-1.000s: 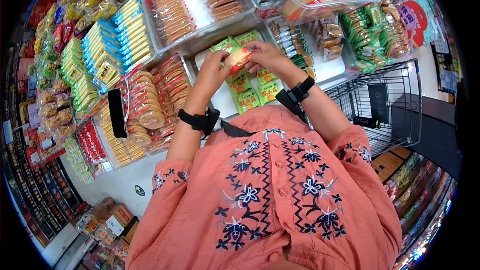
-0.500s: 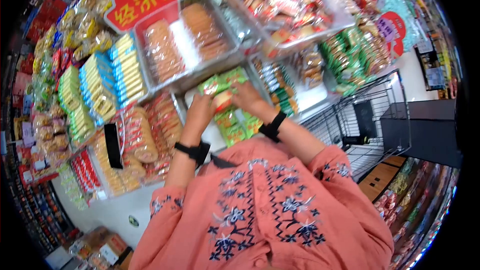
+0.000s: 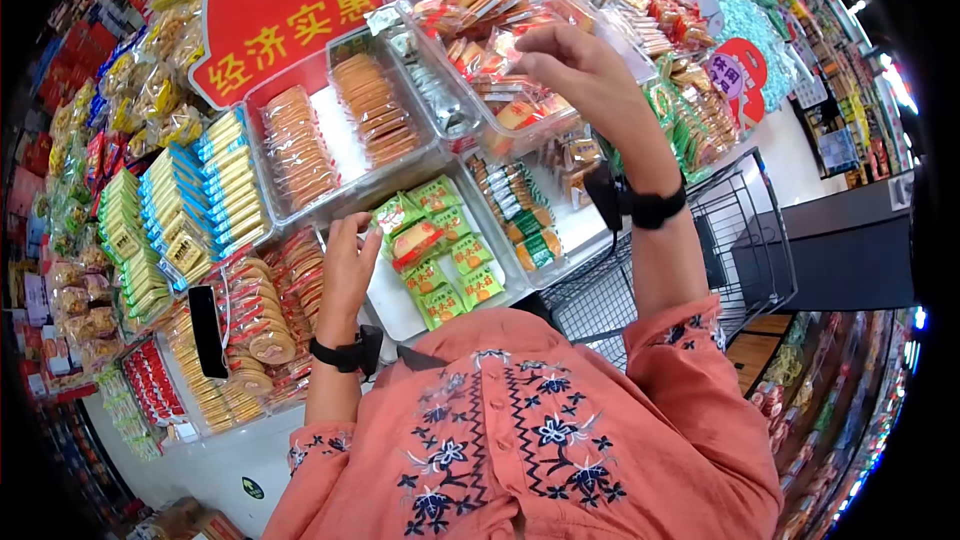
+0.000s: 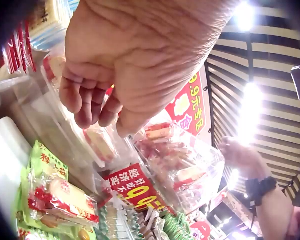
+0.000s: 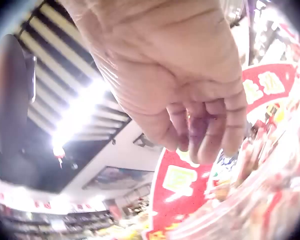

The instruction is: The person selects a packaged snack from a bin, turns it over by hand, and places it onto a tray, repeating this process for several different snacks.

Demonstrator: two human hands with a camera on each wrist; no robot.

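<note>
A packet with red ends and a pale cake inside lies on several green packets in a white tray. My left hand hovers at that tray's left edge, fingers loosely bent and holding nothing. In the left wrist view the same red-ended packet rests below the hand. My right hand is raised over the clear bin of red-wrapped packets. Its fingers hang loosely curled with nothing in them, as the right wrist view shows of the hand.
Boxed round biscuits stand left of the white tray, with long wrapped biscuits behind. Green-wrapped packets sit on its right. A wire shopping cart is at the right, and a red sign rises at the back.
Both hands held the red-ended packet over the green ones earlier; now it lies on them, released. My right hand has moved up and right to the clear bin, the left slightly left.
</note>
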